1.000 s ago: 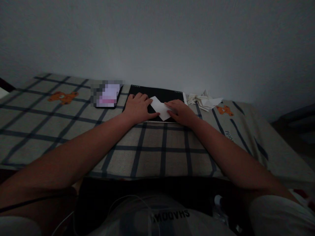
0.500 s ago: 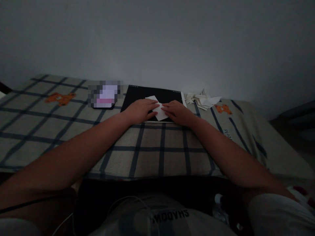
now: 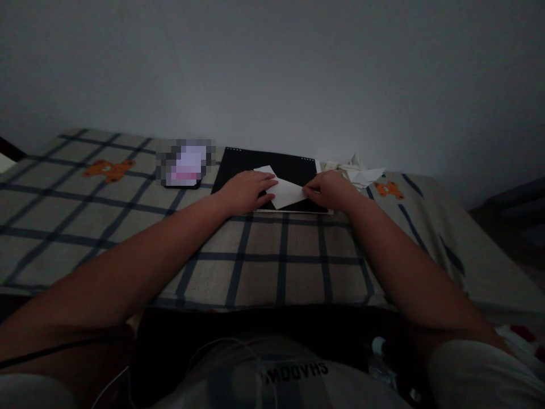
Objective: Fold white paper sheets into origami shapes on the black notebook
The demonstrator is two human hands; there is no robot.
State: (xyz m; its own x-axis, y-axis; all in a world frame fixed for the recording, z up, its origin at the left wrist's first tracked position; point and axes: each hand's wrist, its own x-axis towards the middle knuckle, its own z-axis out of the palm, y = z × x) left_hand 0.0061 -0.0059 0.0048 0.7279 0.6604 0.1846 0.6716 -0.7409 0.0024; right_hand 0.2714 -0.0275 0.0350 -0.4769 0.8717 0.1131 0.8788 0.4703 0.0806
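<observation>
A folded piece of white paper [image 3: 287, 192] lies on a black notebook [image 3: 268, 158] with small holes along its far edge. My left hand [image 3: 247, 192] rests on the paper's left part, fingers stretched out and apart, hiding some of it. At the paper's pointed right end, my right hand [image 3: 330, 189] pinches the tip between thumb and forefinger. That hand covers the right side of the notebook.
A phone [image 3: 186, 165] with a lit, blurred screen lies left of the notebook. Several folded white papers [image 3: 360, 173] are heaped to the right. A checked cloth [image 3: 259, 278] with bear prints covers the surface, which meets a grey wall [image 3: 272, 74].
My right hand has moved right, from lying flat on the paper to pinching its right tip, so more of the paper shows. My left hand has stayed in place.
</observation>
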